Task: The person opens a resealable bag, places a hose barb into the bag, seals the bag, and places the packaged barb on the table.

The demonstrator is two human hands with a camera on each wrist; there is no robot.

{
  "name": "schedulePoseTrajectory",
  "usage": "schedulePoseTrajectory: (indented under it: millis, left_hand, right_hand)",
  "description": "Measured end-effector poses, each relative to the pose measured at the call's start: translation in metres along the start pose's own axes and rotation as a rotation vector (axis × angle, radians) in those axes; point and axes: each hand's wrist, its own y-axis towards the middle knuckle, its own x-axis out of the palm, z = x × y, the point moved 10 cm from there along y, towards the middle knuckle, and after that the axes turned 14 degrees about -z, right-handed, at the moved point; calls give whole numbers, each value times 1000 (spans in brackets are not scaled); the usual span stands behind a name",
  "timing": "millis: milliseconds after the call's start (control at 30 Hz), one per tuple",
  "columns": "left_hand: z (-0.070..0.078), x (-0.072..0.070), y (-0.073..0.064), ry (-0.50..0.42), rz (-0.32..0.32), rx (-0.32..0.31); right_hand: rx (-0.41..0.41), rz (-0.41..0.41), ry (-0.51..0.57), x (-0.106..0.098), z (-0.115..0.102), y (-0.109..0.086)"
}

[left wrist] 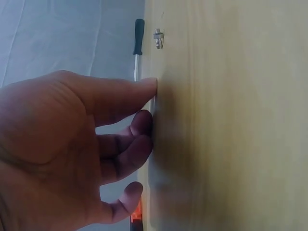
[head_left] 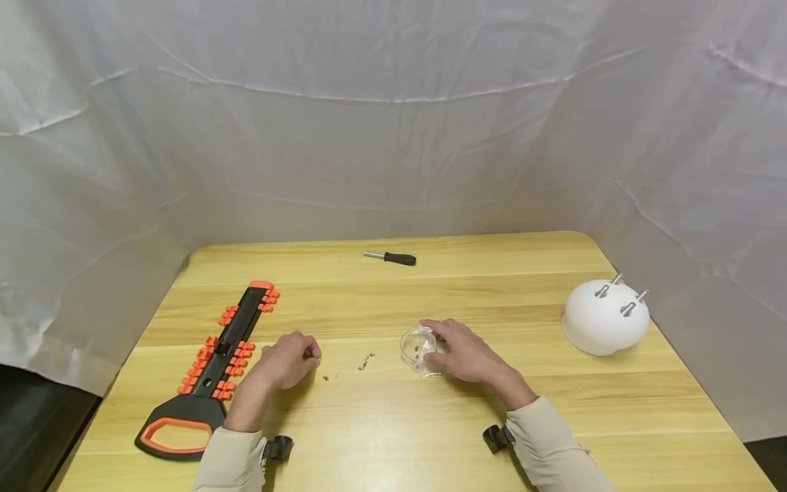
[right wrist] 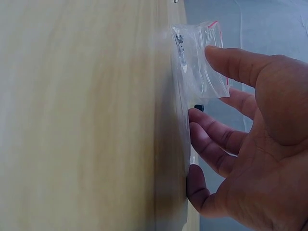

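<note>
My right hand (head_left: 461,352) holds a clear plastic zip bag (head_left: 410,347) on the table, right of the middle. In the right wrist view the thumb lies against the bag (right wrist: 199,62), which has a red line along its edge and small dark metal pieces inside. My left hand (head_left: 289,359) is low over the table on the left, thumb and forefinger tips close together. Whether a tiny piece sits between them cannot be made out. Small metal pieces (head_left: 366,361) lie between the hands; one metal fitting (left wrist: 158,38) shows in the left wrist view.
A black bar-shaped rack (head_left: 211,378) with orange clips and a loop handle lies at left, beside the left forearm. A black-handled driver (head_left: 399,259) lies at the back. At right sits a white rounded shell (head_left: 599,321) with two metal prongs. Grey curtains (head_left: 393,150) surround the table.
</note>
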Motion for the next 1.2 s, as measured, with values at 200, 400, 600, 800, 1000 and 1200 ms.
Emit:
schedulePoseTrajectory:
  millis: [200,400,600,800,1000,1200]
  left_hand:
    - [8,-2,6,-5,22,44]
    - [29,-7,15,-65,130,153]
    - [58,-4,23,-84,161,232]
    - [82,0,27,-67,164,274]
    - [97,3,29,-57,161,298]
    - [111,4,32,-51,153,323]
  right_hand:
    - [1,3,7,0,3,1]
    - [9,5,0,0,2,0]
    - [14,7,0,0,2,-1]
    - [12,9,9,0,1,0]
    - [24,3,-1,1,3,1]
    - [28,7,0,0,3,0]
